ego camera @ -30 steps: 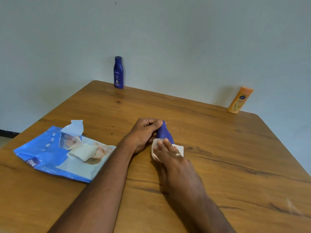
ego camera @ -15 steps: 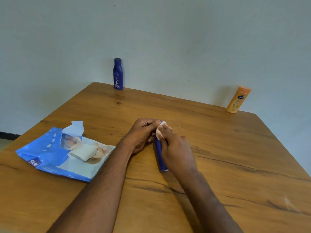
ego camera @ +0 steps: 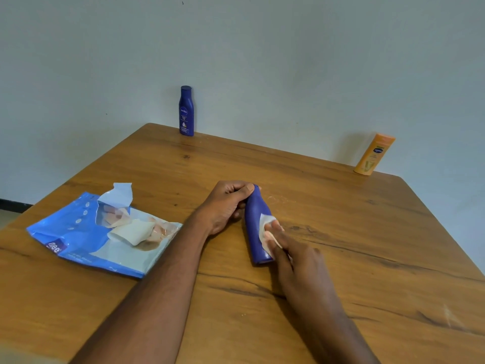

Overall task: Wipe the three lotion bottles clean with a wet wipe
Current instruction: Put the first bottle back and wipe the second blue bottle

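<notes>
A dark blue lotion bottle [ego camera: 254, 227] lies on its side in the middle of the wooden table [ego camera: 367, 245], cap end away from me. My left hand [ego camera: 225, 203] is closed around its cap end. My right hand [ego camera: 291, 248] presses a white wet wipe [ego camera: 265, 224] against the bottle's right side near its base. A second dark blue lotion bottle [ego camera: 186, 111] stands upright at the far edge by the wall. An orange lotion bottle [ego camera: 374, 154] leans against the wall at the far right.
An opened blue wet wipe pack [ego camera: 86, 237] lies flat on the left of the table, its flap lifted and a wipe sticking out. A pale wall runs directly behind the table's far edge.
My right hand slid the wipe from the bottle's cap end down toward its base. My left hand kept its hold on the cap end.
</notes>
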`<move>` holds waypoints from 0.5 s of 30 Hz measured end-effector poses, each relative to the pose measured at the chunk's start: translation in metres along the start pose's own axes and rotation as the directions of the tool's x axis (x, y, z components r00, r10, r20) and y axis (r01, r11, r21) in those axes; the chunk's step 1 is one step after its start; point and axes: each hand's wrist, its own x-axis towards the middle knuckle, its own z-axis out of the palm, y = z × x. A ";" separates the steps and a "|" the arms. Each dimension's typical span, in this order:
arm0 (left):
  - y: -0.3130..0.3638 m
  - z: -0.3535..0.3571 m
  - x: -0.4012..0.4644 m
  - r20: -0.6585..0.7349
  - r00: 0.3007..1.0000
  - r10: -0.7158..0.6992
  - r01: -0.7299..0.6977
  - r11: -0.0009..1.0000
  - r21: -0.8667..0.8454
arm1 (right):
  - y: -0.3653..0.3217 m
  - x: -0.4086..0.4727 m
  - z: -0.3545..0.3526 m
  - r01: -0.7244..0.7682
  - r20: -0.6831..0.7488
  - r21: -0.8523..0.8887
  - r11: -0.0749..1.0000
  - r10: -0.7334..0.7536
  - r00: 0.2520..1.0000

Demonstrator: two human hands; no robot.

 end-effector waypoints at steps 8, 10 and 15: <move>0.003 -0.004 -0.006 0.093 0.994 0.062 -0.060 0.998 -0.028 | -0.029 0.055 0.020 0.033 -0.086 -0.113 0.993 -0.043 0.995; 0.003 -0.005 -0.006 0.093 0.994 0.055 -0.051 0.997 -0.051 | -0.033 0.055 0.029 0.092 -0.021 -0.206 0.974 -0.098 0.995; 0.003 -0.001 -0.003 0.004 1.000 0.002 -0.002 0.997 -0.078 | -0.034 0.021 0.026 0.307 0.138 -0.265 0.914 -0.279 0.950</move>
